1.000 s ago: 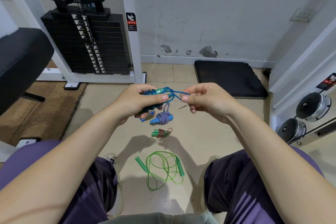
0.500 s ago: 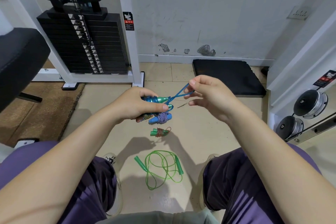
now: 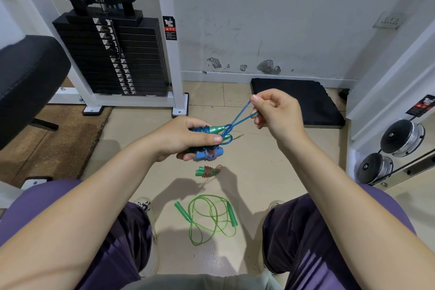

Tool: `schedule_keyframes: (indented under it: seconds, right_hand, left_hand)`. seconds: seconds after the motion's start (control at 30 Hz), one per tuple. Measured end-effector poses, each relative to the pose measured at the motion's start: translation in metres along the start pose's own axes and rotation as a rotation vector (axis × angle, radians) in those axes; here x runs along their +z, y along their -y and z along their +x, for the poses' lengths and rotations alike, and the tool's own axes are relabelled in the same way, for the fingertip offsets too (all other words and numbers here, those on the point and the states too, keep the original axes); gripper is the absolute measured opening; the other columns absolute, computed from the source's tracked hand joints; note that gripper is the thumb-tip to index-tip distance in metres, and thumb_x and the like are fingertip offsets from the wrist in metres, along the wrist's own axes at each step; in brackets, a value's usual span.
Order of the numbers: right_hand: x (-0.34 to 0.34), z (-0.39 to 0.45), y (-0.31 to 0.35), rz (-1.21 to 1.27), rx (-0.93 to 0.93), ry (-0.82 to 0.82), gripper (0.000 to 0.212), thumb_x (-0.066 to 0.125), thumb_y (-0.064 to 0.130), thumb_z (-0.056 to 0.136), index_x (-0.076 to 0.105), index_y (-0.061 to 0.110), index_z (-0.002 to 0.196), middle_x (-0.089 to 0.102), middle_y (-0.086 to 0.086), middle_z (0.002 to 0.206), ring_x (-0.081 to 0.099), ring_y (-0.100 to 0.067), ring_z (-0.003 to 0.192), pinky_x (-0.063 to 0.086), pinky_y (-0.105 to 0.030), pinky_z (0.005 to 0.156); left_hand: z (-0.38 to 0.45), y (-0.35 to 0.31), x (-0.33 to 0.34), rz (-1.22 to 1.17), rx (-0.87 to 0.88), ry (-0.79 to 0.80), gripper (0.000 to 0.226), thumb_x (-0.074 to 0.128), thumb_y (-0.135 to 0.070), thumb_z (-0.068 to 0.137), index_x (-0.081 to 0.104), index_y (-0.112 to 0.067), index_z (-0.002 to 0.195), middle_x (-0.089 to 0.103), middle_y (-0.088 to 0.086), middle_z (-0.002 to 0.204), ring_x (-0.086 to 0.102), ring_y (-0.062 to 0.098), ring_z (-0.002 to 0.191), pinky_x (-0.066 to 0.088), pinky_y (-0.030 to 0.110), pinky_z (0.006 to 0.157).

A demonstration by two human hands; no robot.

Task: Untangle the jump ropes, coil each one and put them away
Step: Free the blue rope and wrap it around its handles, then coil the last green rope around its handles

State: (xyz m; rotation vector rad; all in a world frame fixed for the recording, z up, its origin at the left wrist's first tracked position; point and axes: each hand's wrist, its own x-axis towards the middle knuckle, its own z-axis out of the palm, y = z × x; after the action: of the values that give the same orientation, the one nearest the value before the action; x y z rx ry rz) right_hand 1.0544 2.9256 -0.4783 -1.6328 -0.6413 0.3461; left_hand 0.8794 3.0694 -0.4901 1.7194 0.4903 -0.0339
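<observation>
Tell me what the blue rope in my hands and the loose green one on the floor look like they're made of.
Blue rope: looks like smooth, glossy plastic cord, slightly see-through, springing into a stiff loop. Green rope: probably the same translucent plastic tubing, with opaque green plastic handles. Neither looks woven.

Beige floor (image 3: 270, 183) is carrying a loose green jump rope (image 3: 208, 216), two bundled ropes (image 3: 208, 170), a black mat (image 3: 299, 101).

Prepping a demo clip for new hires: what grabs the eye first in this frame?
At centre, the left hand grips a coiled blue jump rope while the right hand pulls a loop of its cord up and to the right. Below them, on the floor between the knees, lies a loose green jump rope. At upper left stands a black weight stack.
</observation>
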Motion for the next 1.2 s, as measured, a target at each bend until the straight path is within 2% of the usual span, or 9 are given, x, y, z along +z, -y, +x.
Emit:
schedule_keyframes:
  seconds: [0.17,0.33,0.47,0.63,0.83,0.97,1.03,1.1,1.2]
  right_hand:
    - [0.001,0.013,0.005,-0.009,0.025,0.047,0.010,0.066,0.009,0.090,0.064,0.000,0.086,0.061,-0.014,0.061,0.052,-0.016,0.044,0.047,-0.025,0.045]
    - [0.013,0.051,-0.006,0.007,0.059,0.044,0.010,0.064,0.009,0.091,0.062,0.005,0.082,0.061,-0.013,0.062,0.054,-0.015,0.044,0.049,-0.025,0.046]
    - [0.033,0.074,-0.069,-0.032,0.198,0.020,0.015,0.063,0.013,0.093,0.057,0.008,0.080,0.053,-0.008,0.058,0.044,-0.012,0.038,0.038,-0.020,0.041]
    - [0.060,0.085,-0.194,0.026,0.468,-0.002,0.012,0.063,0.009,0.092,0.057,0.004,0.083,0.053,-0.010,0.056,0.044,-0.014,0.037,0.038,-0.023,0.040]
    - [0.084,0.086,-0.309,0.029,0.732,0.054,0.014,0.065,0.008,0.091,0.057,0.002,0.081,0.054,-0.014,0.059,0.046,-0.016,0.037,0.041,-0.021,0.039]
    - [0.098,0.093,-0.340,0.059,0.771,0.087,0.010,0.062,0.007,0.093,0.057,-0.001,0.091,0.053,-0.012,0.056,0.047,-0.013,0.035,0.040,-0.023,0.041]
    - [0.102,0.094,-0.345,0.078,0.750,0.109,0.011,0.062,0.010,0.093,0.060,-0.001,0.094,0.062,-0.010,0.060,0.054,-0.014,0.041,0.045,-0.025,0.047]
    - [0.102,0.091,-0.351,0.120,0.741,0.145,0.017,0.064,0.013,0.092,0.061,0.007,0.107,0.072,-0.008,0.078,0.066,-0.017,0.056,0.050,-0.026,0.052]
    - [0.092,0.076,-0.361,0.119,0.776,0.158,0.039,0.070,0.015,0.089,0.050,0.017,0.123,0.072,-0.009,0.097,0.070,-0.024,0.072,0.054,-0.025,0.055]
  left_hand:
    - [0.007,0.000,-0.011,-0.040,-0.056,-0.050,0.036,0.075,-0.033,0.082,0.066,-0.003,0.099,0.072,0.011,0.078,0.044,0.020,0.041,0.028,0.020,0.041]
    - [0.047,-0.002,-0.033,-0.075,-0.072,-0.200,0.029,0.077,-0.031,0.083,0.069,-0.016,0.106,0.071,0.004,0.086,0.061,0.022,0.049,0.045,0.023,0.043]
    - [0.091,0.044,-0.033,-0.130,-0.074,-0.380,0.039,0.083,-0.023,0.078,0.063,-0.013,0.110,0.069,0.003,0.076,0.061,0.018,0.045,0.046,0.021,0.041]
    - [0.151,0.154,-0.008,-0.311,-0.195,-0.599,0.035,0.088,-0.014,0.071,0.061,-0.005,0.092,0.069,0.013,0.082,0.062,0.012,0.048,0.046,0.023,0.042]
    - [0.202,0.273,0.008,-0.278,-0.408,-0.550,0.032,0.084,-0.020,0.075,0.073,-0.011,0.104,0.073,0.013,0.098,0.067,0.020,0.073,0.057,0.041,0.072]
    - [0.218,0.313,0.006,-0.086,-0.449,-0.547,0.046,0.082,-0.057,0.058,0.070,-0.032,0.094,0.072,-0.003,0.099,0.069,0.021,0.090,0.058,0.043,0.082]
    - [0.221,0.318,0.006,-0.095,-0.423,-0.557,0.058,0.083,-0.046,0.069,0.063,-0.027,0.119,0.067,-0.002,0.116,0.062,0.016,0.101,0.051,0.032,0.089]
    - [0.221,0.321,0.005,-0.111,-0.378,-0.555,0.072,0.080,-0.033,0.080,0.045,-0.023,0.142,0.052,-0.006,0.130,0.050,0.010,0.117,0.041,0.027,0.098]
    - [0.211,0.331,0.009,-0.068,-0.422,-0.556,0.070,0.076,-0.031,0.084,0.042,-0.021,0.144,0.047,-0.007,0.132,0.047,0.012,0.120,0.041,0.027,0.098]
